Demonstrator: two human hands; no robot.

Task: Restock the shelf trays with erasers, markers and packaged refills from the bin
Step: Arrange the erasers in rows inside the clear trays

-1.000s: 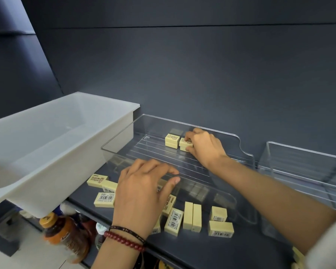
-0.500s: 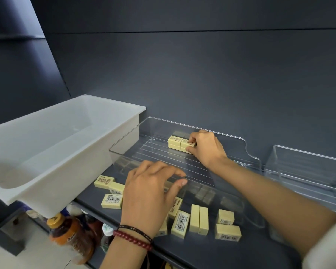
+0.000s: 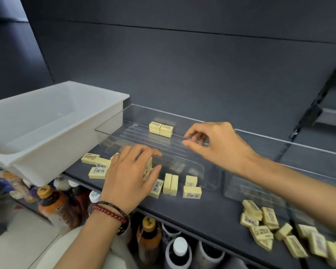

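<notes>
Left grip (image 3: 128, 175) pinching eraser (image 3: 149, 167); right grip (image 3: 217, 146) hovering empty, fingers loosely curled. Best: passing eraser rightward, butting flush against stack (image 3: 161, 129) left of right grip.

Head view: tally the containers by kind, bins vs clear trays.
White bin: 1
Clear trays: 2 (left, right)
Total: 3
</notes>
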